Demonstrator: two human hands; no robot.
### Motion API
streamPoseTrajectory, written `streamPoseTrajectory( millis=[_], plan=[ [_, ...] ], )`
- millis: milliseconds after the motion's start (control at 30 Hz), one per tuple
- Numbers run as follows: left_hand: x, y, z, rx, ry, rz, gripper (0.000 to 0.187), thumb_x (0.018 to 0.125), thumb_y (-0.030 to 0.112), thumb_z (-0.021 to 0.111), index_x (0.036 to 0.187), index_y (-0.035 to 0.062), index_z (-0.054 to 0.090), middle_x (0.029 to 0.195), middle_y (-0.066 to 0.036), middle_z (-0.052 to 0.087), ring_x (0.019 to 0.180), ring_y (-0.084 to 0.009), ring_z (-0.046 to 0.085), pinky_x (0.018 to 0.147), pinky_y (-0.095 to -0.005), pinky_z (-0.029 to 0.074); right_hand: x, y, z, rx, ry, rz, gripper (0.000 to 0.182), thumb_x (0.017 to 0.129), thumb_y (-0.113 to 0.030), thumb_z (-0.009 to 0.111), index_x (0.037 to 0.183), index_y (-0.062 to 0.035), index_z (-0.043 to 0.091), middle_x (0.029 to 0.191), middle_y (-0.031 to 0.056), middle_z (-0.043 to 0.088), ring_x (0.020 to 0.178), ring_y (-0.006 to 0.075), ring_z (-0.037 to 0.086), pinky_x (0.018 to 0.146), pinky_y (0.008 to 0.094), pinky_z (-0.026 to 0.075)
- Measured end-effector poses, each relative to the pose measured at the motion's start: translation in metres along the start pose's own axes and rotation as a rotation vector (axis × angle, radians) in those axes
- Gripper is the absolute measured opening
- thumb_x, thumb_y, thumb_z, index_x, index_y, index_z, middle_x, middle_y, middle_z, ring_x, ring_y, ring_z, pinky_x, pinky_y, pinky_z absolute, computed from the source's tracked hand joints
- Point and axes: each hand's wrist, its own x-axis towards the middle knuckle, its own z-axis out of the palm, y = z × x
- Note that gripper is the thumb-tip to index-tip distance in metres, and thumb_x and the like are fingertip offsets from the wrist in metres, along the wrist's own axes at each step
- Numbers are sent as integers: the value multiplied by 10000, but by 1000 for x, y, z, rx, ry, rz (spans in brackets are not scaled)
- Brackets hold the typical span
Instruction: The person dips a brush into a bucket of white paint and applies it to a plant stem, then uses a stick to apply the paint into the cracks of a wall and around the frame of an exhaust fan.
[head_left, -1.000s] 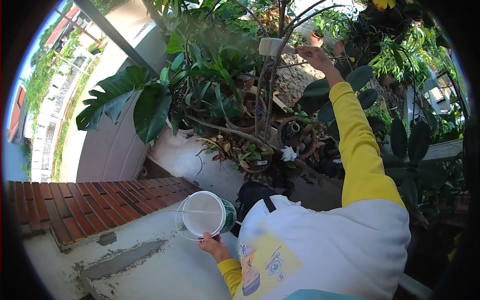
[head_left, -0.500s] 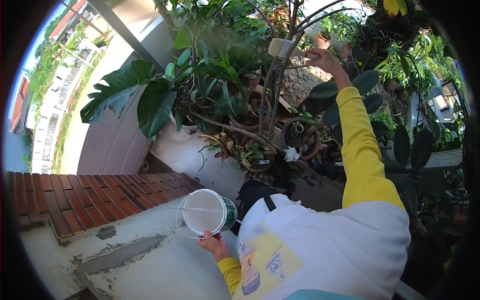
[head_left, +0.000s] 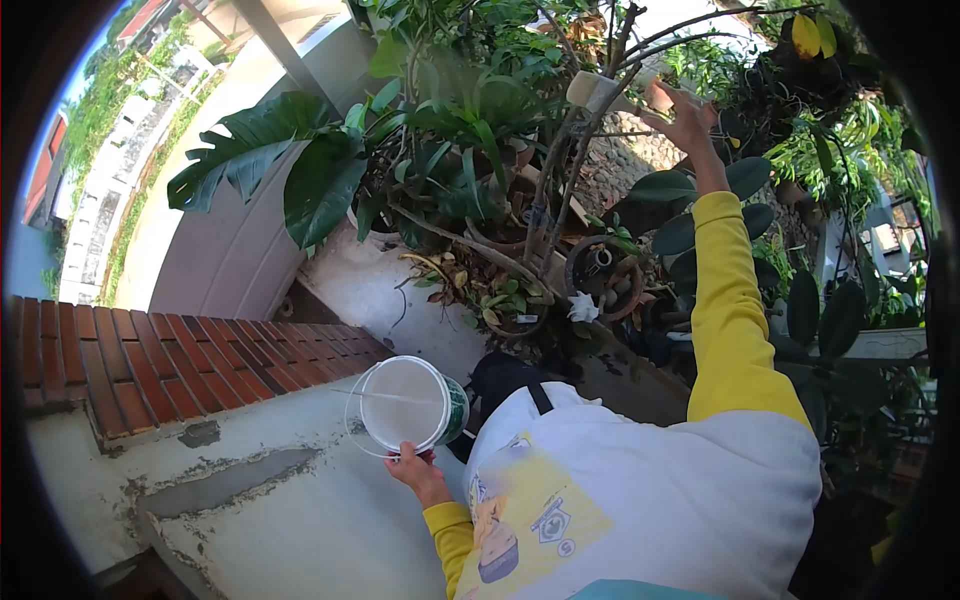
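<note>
My left hand (head_left: 418, 473) grips the lower rim of a white bucket (head_left: 440, 405) with green printing on its outside. The bucket is tilted, its pale inside facing me, and a thin pale stick-like line crosses its mouth. Out at the upper right, my right hand (head_left: 688, 122) is raised with its fingers apart and nothing visible in them. Just left of that hand, a pale block-shaped piece (head_left: 592, 90) sits on the upper part of a plant's woody stem (head_left: 575, 150). Broad dark leaves (head_left: 665, 188) hang below my right wrist.
A red brick ledge (head_left: 190, 365) tops the worn white wall on the left. Potted plants (head_left: 510, 310) crowd the ground ahead, with a round pot (head_left: 605, 275) and a crumpled white scrap (head_left: 582, 307) among them. A large split leaf (head_left: 325, 185) reaches out at the left.
My right hand has opened from a pinch and shifted slightly right, away from the stem. The bucket in my left hand has moved a little up and left in view.
</note>
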Motion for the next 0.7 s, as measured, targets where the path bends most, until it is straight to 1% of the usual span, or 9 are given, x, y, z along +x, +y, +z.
streamPoseTrajectory(
  millis=[67, 133, 200, 333, 400, 500, 567, 667, 700],
  plan=[
    [4, -4, -4, -25, -6, 22, 296, 748, 34, 523, 1031, 3, 442, 788, -123, 579, 458, -159, 528, 354, -235, 397, -8, -36, -20, 8, 258, -79, 538, 737, -330, 764, 1191, -97, 594, 1054, 147, 633, 1017, 311, 580, 912, 418, 432],
    [0, 1, -2, -67, 12, 49, 284, 746, 13, 526, 1016, 11, 438, 784, -110, 568, 478, -154, 534, 347, -242, 398, -29, -100, -34, 300, 263, -17, 324, 828, -207, 702, 1109, -62, 634, 912, 68, 664, 771, 148, 616, 667, 280, 499],
    [-7, 9, -3, -46, 24, 59, 247, 747, 3, 539, 962, 23, 419, 752, -93, 549, 456, -143, 518, 340, -237, 406, -58, -152, -20, 570, 195, -39, 196, 866, -150, 663, 1034, -49, 669, 796, 31, 674, 663, 68, 587, 607, 220, 478],
    [-11, 21, 4, -96, -3, 112, 244, 735, -16, 562, 900, 41, 392, 743, -76, 528, 446, -128, 510, 336, -231, 425, -129, -296, -4, 1037, -267, -50, 106, 862, -80, 653, 944, -16, 671, 760, -15, 601, 646, 37, 511, 569, 191, 406],
    [-17, 28, 8, -105, -17, 119, 249, 732, -18, 570, 891, 44, 389, 749, -69, 521, 448, -120, 505, 337, -231, 429, -152, -360, 0, 1114, -475, -173, 108, 853, -53, 644, 945, 1, 661, 720, 3, 558, 571, 47, 433, 510, 208, 354],
    [-17, 21, 6, -66, -44, 184, 258, 735, -20, 557, 941, 39, 414, 740, -85, 551, 458, -140, 531, 332, -246, 420, -169, -438, 11, 1144, -673, -356, 159, 829, -93, 663, 947, 15, 662, 715, 77, 566, 565, 161, 514, 536, 276, 418],
    [-21, 21, 5, -15, -45, 207, 244, 738, -17, 571, 918, 42, 415, 744, -64, 538, 465, -118, 521, 330, -229, 419, -173, -478, 23, 1080, -702, -505, 247, 839, -205, 656, 953, 14, 665, 754, 132, 590, 623, 268, 578, 602, 353, 467],
    [-31, 28, 7, 49, -40, 224, 235, 741, -6, 593, 892, 46, 420, 739, -45, 514, 469, -97, 500, 331, -216, 421, -172, -516, 46, 995, -621, -625, 336, 850, -308, 631, 916, 19, 670, 770, 173, 617, 690, 329, 606, 665, 401, 481],
    [-32, 28, 7, 50, -44, 222, 233, 742, -2, 600, 883, 48, 421, 739, -40, 505, 471, -91, 492, 332, -211, 422, -168, -526, 50, 959, -731, -652, 350, 847, -324, 631, 903, 19, 672, 766, 178, 623, 699, 329, 609, 671, 401, 482]
  ],
)
